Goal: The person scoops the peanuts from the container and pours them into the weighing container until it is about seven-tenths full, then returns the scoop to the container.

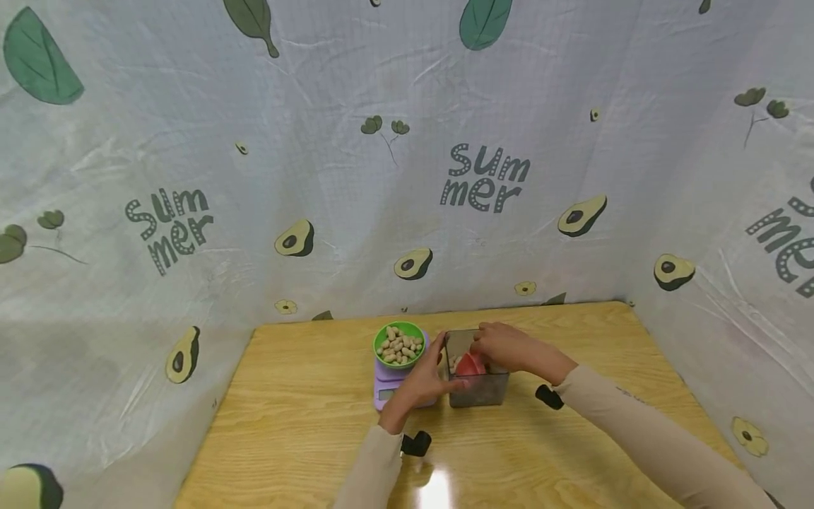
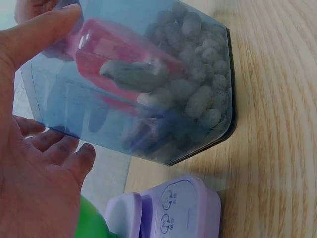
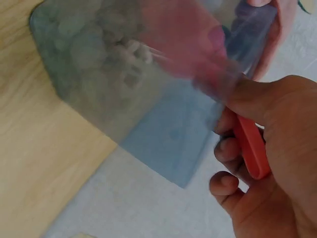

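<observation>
A clear, smoky plastic container point(image 1: 478, 394) stands on the table with peanuts point(image 2: 200, 101) in its bottom. My left hand point(image 1: 420, 385) holds it at the left front corner, thumb along the front wall and fingers at the left side. Inside, a red scoop point(image 1: 470, 365) is lowered, tilted, among the peanuts. My right hand point(image 1: 511, 348) reaches over the right rim and grips the scoop's red handle point(image 3: 251, 148). Through the wall, the left wrist view shows peanuts at the scoop's mouth.
Left of the container, a green bowl point(image 1: 376, 350) with peanuts sits on a lilac kitchen scale point(image 1: 381, 375), close to my left hand. The wooden table point(image 1: 305, 410) meets a white printed cloth point(image 1: 356, 198) at the back and sides.
</observation>
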The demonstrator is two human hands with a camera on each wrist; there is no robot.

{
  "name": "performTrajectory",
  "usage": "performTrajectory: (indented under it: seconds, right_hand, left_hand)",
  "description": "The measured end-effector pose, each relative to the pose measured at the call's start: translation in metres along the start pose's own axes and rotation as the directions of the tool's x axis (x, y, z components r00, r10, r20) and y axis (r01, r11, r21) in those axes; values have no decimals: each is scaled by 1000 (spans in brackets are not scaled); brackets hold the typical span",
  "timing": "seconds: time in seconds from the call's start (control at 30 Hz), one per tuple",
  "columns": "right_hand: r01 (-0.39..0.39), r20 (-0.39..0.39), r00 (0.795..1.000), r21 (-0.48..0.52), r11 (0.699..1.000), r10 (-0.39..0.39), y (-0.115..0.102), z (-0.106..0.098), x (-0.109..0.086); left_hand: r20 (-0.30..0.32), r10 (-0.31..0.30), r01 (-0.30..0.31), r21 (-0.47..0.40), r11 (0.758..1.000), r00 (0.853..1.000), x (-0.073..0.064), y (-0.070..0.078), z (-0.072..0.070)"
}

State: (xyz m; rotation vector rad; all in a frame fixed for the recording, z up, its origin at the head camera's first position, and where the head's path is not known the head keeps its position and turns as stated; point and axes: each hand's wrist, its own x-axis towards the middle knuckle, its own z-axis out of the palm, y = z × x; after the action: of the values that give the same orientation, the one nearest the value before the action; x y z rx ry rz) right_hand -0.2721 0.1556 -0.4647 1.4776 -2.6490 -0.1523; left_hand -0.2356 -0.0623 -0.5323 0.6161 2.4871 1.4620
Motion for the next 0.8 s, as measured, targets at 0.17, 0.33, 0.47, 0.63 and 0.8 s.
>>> performTrajectory:
  seconds: [0.17,0.33,0.47,0.63,0.8]
  right_hand:
    - [-9,-84,996,98,995,17,3,8,-4]
    - [-44,-169,983,151,988,70,4,20,-9]
    - [-69,-207,974,133,989,96,1,26,-8]
    - [-174,-210,951,239,955,226,2,30,-15]
    - [-194,-270,922,295,935,277,7,30,-24]
  left_hand:
    - [-13,9,-9,2,1000,1000,0,0,0]
    - [-7,-2,2,7,1000,1000,-1,1,3]
    - [-11,-6,6,-6,1000,1000,-1,2,5]
    - [-14,-34,34,-24,999,999,-2,3,9]
    - [-24,-39,38,-35,999,999,-2,3,9]
